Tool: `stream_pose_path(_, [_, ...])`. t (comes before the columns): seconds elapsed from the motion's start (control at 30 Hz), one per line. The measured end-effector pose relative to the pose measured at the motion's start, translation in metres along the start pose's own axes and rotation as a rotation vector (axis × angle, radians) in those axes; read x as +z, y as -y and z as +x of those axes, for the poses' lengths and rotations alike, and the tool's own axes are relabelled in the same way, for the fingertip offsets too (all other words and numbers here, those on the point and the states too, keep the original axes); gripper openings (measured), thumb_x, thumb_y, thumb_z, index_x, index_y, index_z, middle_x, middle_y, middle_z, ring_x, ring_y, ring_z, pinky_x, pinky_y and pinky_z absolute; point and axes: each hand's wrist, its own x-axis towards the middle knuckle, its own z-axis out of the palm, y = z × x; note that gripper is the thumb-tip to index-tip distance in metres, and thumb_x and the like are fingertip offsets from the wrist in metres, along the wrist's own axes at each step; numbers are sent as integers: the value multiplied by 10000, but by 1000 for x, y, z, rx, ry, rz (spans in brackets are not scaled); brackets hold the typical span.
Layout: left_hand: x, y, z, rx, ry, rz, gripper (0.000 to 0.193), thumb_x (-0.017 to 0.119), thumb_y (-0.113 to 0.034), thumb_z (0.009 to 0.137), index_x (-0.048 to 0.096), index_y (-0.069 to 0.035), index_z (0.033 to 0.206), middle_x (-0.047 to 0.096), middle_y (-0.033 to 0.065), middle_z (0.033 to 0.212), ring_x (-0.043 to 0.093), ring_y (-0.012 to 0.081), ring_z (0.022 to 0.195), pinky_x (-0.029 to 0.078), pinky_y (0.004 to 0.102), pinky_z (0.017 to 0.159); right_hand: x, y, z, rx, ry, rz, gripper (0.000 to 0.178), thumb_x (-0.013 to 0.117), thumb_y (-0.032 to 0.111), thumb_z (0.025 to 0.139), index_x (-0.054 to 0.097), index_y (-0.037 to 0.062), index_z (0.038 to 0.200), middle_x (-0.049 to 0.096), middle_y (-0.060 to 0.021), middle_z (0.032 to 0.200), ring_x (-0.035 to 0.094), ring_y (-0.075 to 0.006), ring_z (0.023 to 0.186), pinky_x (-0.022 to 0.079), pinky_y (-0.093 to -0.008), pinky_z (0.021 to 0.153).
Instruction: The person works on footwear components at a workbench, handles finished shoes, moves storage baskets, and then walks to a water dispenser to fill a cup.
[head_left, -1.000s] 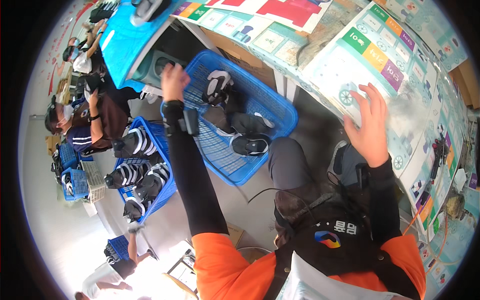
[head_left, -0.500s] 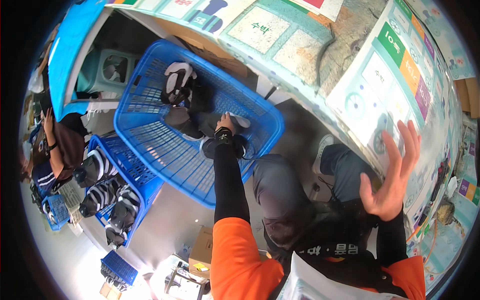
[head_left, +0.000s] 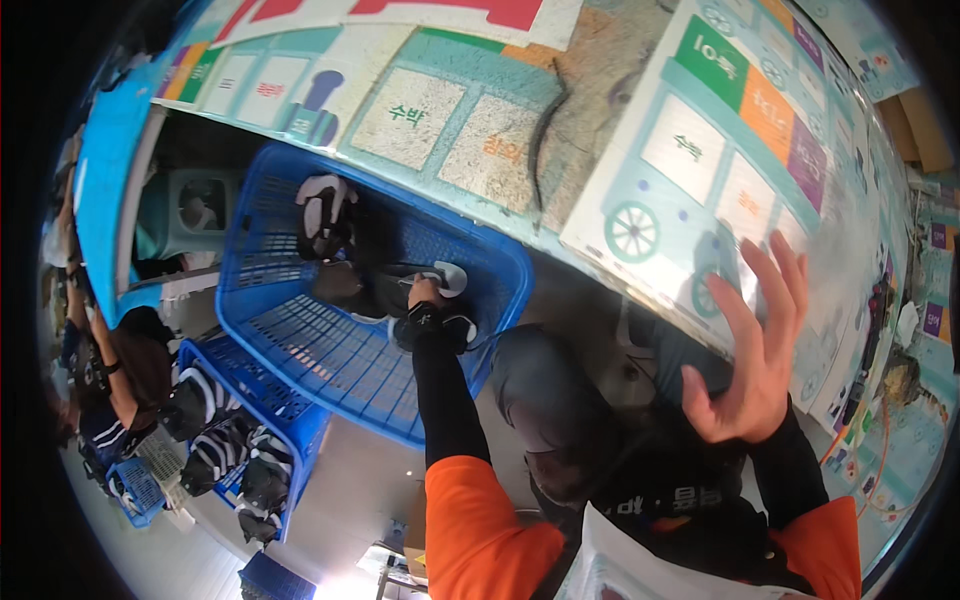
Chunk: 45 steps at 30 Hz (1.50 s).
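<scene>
My left hand [head_left: 425, 292] is down inside a large blue plastic basket [head_left: 330, 385], its fingers closed at the opening of a dark shoe with a pale sole [head_left: 452, 279]. Just below that wrist lies another dark shoe with a white edge [head_left: 460, 332]. More dark shoes rest further left in the basket, among them a black and white one [head_left: 323, 215]. My right hand [head_left: 750, 350] is raised with its fingers spread and holds nothing. It is close to the printed side of the workbench [head_left: 655, 240]; whether it touches is unclear.
The worn, paper-covered benchtop [head_left: 440, 120] overhangs the basket's far side. At left, a smaller blue basket [head_left: 310, 435] holds several black and white shoes. A person's arm [head_left: 118, 385] shows beyond it. My bent knee [head_left: 545, 390] is close to the large basket.
The whole view has shifted, so the bench fills more of it. My left fingers have curled in at the shoe, whose pale end looks more tilted up. My right hand stays spread.
</scene>
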Motion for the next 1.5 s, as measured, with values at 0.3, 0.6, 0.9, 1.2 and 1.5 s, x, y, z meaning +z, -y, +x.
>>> stream_pose_path(0.3, [-230,31,-192,324,-727,-304,137,687,-11,856,770,-90,930,672,120,988,682,340,930,548,410,805,-18,11,-14,-89,-144,163,668,718,203,696,577,31,1326,431,-203,1497,306,-457,1482,140,-681,1201])
stream_pose_path(0.6, [-318,-154,-523,629,-878,68,458,637,63,703,794,-137,1084,668,102,1108,675,299,998,566,393,826,-48,30,-70,-151,-139,967,557,762,105,812,565,24,1327,539,-191,1309,603,-351,1122,530,-416,913])
stream_pose_path(0.9, [-190,-215,-575,829,-448,75,367,694,-15,824,726,-124,1173,668,47,1253,681,287,1002,577,344,828,43,46,-92,-59,-148,1041,482,608,-31,847,616,151,1293,611,-146,1145,679,-348,910,548,-410,778])
stream_pose_path(1.2, [-218,-261,-540,512,-851,-519,593,861,-106,787,588,-25,1308,585,151,1281,612,299,1105,558,373,859,9,58,-146,-134,-172,856,446,629,-72,792,661,110,1197,612,-114,1158,677,-380,901,568,-444,752])
stream_pose_path(1.5, [-177,-255,-527,542,-993,-768,335,831,-69,772,735,5,1084,629,134,1133,611,274,1031,517,357,867,8,23,-156,-309,-53,1152,397,891,174,767,763,90,1133,678,-93,1176,659,-269,1138,534,-356,969])
